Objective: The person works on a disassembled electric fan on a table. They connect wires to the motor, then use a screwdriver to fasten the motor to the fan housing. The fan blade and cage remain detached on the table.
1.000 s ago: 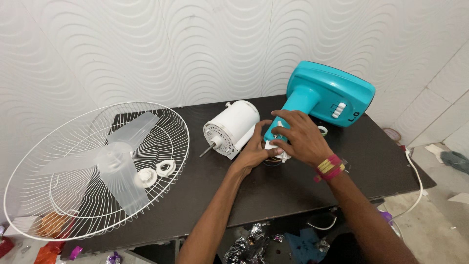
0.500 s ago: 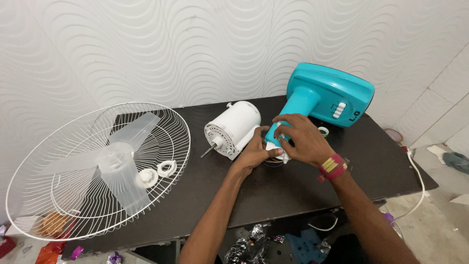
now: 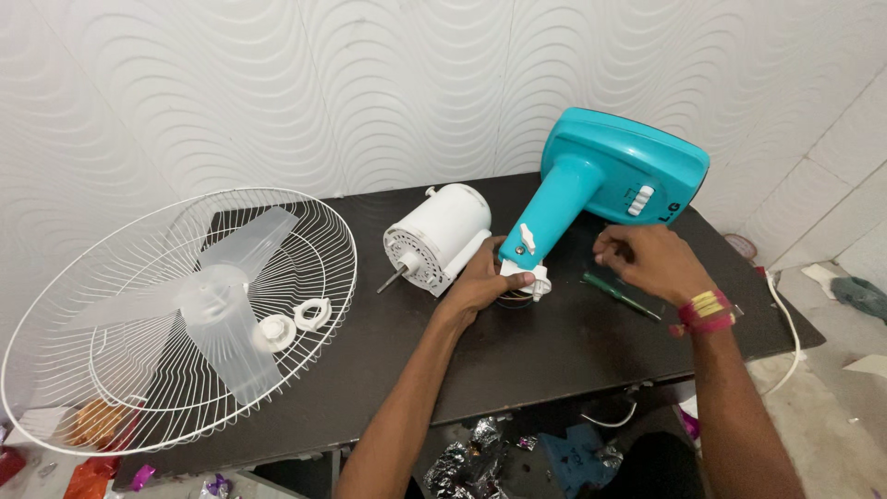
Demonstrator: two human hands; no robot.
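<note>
Table: a dark rectangular table (image 3: 554, 360) stands against a white wall with a wavy relief (image 3: 277, 83); everything below lies on it.
Grille: a white wire fan guard (image 3: 139, 370) lies flat on the left end of the table and overhangs its left and front edges.
Blade: a clear plastic fan blade (image 3: 217, 305) rests inside the guard, hub up.
Stand: a teal fan stand (image 3: 610, 176) lies tipped over at the back right, its broad base lifted toward the wall and its neck slanting down to the table's middle.
Motor: a white motor housing (image 3: 442, 236) lies on its side just left of the neck, shaft pointing toward the guard.
Left hand: the left hand (image 3: 480, 282) is wrapped around the white joint (image 3: 527, 275) at the lower end of the neck, fingers curled closed on it, between motor and stand.
Right hand: the right hand (image 3: 651, 263) hovers just under the teal base, fingers pinched together; whether they hold anything small is hard to say.
Screwdriver: a green-handled screwdriver (image 3: 621, 296) lies on the table under the right hand.
Rings: two white ring nuts (image 3: 296, 322) sit side by side on the guard, near the blade's hub.
</note>
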